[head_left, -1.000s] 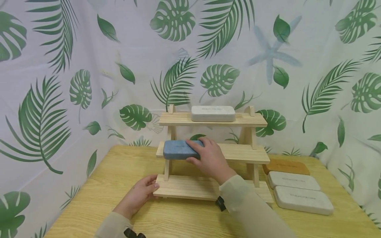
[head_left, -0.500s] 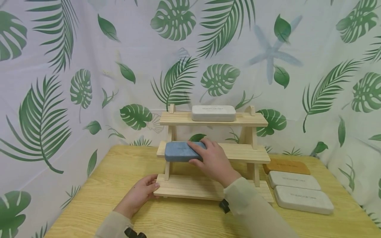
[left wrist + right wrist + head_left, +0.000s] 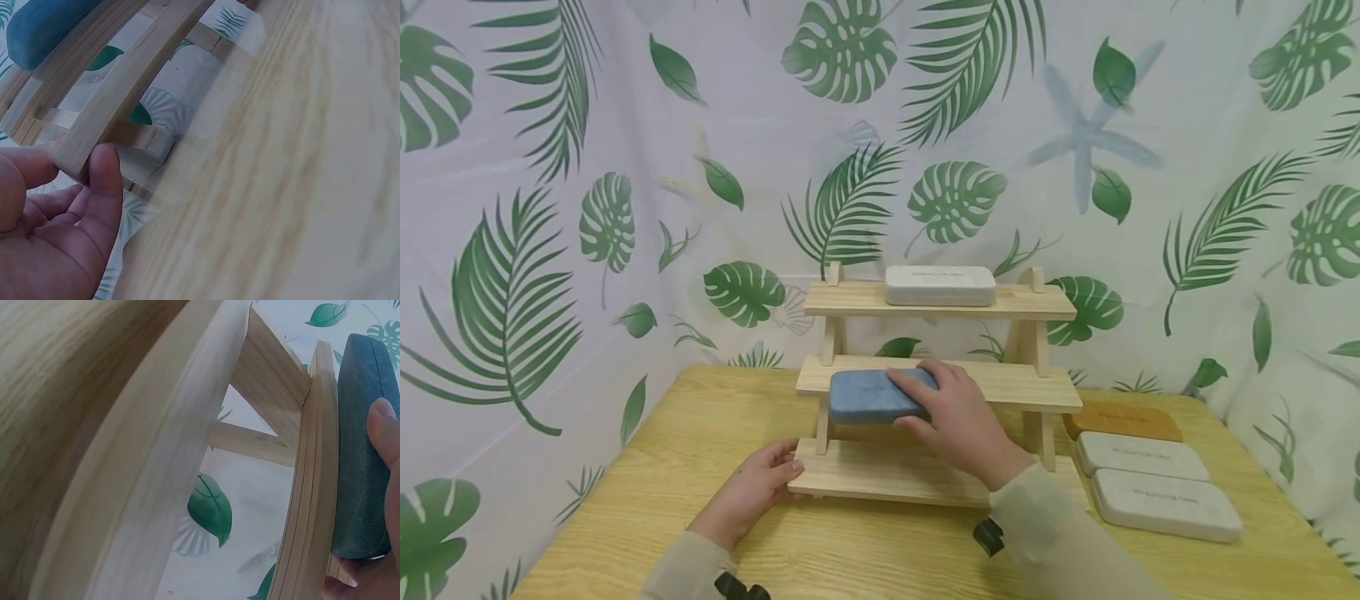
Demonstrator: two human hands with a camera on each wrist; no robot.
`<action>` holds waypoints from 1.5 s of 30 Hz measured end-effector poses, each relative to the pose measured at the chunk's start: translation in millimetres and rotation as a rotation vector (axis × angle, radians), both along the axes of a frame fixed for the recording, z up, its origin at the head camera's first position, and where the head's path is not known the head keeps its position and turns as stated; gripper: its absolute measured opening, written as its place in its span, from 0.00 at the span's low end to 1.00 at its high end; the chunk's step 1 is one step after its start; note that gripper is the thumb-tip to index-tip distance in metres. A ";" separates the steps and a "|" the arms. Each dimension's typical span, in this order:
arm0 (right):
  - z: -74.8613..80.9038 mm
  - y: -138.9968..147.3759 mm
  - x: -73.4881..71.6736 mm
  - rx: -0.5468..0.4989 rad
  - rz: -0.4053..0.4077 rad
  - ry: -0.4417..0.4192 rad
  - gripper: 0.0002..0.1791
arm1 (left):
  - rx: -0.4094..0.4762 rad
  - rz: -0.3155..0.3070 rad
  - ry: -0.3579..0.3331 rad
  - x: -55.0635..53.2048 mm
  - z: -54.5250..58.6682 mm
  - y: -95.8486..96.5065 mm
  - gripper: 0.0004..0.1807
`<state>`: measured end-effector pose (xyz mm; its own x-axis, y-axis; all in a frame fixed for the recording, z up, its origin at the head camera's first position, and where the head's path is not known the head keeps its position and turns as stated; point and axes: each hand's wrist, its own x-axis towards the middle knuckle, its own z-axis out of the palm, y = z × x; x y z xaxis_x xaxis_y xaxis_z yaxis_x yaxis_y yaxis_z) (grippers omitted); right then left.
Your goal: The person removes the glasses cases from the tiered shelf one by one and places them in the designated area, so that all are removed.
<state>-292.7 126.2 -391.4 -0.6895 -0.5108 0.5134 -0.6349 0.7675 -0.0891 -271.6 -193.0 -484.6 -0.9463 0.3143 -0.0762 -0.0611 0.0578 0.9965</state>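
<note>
My right hand (image 3: 962, 421) grips the right end of a blue glasses case (image 3: 872, 396), thumb on the near side and fingers over the top. In the head view the case overlaps the front edge of the middle shelf of a three-tier wooden display stand (image 3: 1015, 386). The right wrist view shows the case (image 3: 362, 450) close beside a shelf edge, with a thumb on its face. At the stand's lower left, my left hand (image 3: 756, 487) holds the end of the bottom shelf (image 3: 887, 475). Thumb and fingers pinch that shelf end in the left wrist view.
A white case (image 3: 940, 286) lies on the top shelf. On the wooden table (image 3: 647, 500), right of the stand, an orange case (image 3: 1123, 421) and two whitish cases (image 3: 1165, 504) lie in a row. A leaf-printed cloth (image 3: 715, 125) hangs behind.
My right hand has drawn the blue glasses case slightly right, down and toward me, off its earlier spot over the middle shelf's left end. The left hand stays on the bottom shelf.
</note>
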 end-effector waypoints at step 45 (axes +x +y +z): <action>-11.5 126.0 61.1 -0.007 -0.064 -0.064 0.44 | 0.000 -0.006 0.014 -4.3 -3.3 -1.9 0.31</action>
<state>-231.6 252.2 -402.9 -0.7523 -0.4614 0.4702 -0.5774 0.8055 -0.1334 -275.8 -194.9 -488.0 -0.9454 0.3197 -0.0629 -0.0466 0.0585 0.9972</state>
